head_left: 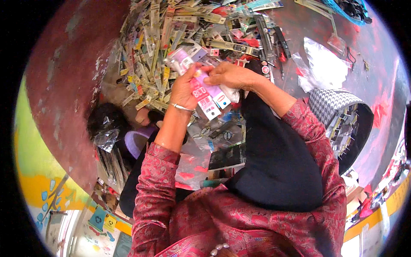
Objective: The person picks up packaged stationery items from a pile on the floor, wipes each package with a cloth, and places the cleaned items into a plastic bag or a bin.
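Observation:
In front of my chest, both hands hold flat pink and purple packets (205, 102) with white ends and dark hanging holes. My left hand (184, 89), a metal bangle at its wrist, is closed round their left edge. From the other side, my right hand (231, 77) is closed on the packets with thumb and fingers; its fingertips are partly hidden. A purple and clear upper end (182, 58) sticks out beyond my left hand. Just past the hands lies a large heap of narrow clear-plastic packets (158, 40), many with yellowish strips.
To my right stands a black-and-white checked bin (327, 103) with packets inside. Crumpled white plastic (323, 66) lies beyond it. Black plastic bags (107, 124) and a purple curved rim (133, 143) are at my left. A blue-edged basket (361, 10) sits far right.

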{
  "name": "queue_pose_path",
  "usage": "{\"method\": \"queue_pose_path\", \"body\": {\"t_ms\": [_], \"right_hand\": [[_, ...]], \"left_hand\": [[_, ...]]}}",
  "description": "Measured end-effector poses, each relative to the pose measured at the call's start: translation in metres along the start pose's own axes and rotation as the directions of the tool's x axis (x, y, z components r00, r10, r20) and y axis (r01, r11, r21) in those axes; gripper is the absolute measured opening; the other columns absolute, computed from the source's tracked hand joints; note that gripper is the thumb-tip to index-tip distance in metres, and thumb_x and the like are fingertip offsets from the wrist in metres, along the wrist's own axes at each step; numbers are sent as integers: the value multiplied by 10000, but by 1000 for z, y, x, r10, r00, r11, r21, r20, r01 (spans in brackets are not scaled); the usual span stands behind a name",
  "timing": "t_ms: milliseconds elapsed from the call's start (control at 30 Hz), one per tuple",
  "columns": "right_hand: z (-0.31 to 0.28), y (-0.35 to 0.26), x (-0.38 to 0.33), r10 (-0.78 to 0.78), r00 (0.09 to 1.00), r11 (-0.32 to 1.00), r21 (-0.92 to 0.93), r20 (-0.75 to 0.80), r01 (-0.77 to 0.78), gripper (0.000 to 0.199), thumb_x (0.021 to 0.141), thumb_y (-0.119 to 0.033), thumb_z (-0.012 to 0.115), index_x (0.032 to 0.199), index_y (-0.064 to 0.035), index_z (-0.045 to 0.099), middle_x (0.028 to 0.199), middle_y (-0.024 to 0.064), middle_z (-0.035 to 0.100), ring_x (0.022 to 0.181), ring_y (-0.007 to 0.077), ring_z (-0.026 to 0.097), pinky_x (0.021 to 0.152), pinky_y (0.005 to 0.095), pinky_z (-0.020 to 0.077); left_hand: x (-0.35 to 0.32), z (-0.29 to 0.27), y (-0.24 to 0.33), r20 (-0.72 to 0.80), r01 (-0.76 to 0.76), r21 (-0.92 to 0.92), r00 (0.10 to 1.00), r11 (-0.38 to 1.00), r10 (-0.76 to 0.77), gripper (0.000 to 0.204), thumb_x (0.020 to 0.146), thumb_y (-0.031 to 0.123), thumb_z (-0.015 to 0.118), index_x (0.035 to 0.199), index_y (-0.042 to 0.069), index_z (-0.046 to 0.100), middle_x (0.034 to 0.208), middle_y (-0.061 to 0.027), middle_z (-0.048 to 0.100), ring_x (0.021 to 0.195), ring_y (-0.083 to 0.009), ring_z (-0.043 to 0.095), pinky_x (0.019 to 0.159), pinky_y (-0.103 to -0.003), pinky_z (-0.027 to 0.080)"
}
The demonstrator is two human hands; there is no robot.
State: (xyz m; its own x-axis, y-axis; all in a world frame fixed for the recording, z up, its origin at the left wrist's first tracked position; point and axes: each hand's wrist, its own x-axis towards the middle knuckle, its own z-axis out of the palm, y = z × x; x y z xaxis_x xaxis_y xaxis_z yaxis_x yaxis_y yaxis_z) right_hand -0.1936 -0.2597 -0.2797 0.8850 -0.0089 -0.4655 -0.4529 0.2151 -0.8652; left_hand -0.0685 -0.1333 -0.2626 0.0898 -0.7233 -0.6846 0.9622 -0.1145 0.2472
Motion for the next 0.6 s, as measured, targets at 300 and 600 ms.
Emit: {"method": "queue_pose_path", "body": {"t_ms": [300, 600], "right_hand": [[-60, 69, 34, -404, 797, 169, -893, -449, -417, 243, 726, -268, 595, 802, -37, 609, 798, 141, 600, 727, 286, 622, 581, 386, 489], [-122, 44, -9, -60, 810, 638, -647, -583, -418, 274, 690, -260, 606, 824, -23, 639, 773, 160, 621, 719, 252, 616, 625, 372, 473]], "left_hand": [[-17, -22, 32, -311, -26, 125, 948, 992, 64, 179, 833, 213, 564, 925, 64, 527, 579, 16, 389, 490, -81, 369, 431, -207, 340], [-23, -26, 26, -277, -36, 154, 958, 987, 78, 187, 858, 148, 502, 1003, 31, 490, 695, -12, 447, 595, -119, 448, 509, -252, 419]]}}
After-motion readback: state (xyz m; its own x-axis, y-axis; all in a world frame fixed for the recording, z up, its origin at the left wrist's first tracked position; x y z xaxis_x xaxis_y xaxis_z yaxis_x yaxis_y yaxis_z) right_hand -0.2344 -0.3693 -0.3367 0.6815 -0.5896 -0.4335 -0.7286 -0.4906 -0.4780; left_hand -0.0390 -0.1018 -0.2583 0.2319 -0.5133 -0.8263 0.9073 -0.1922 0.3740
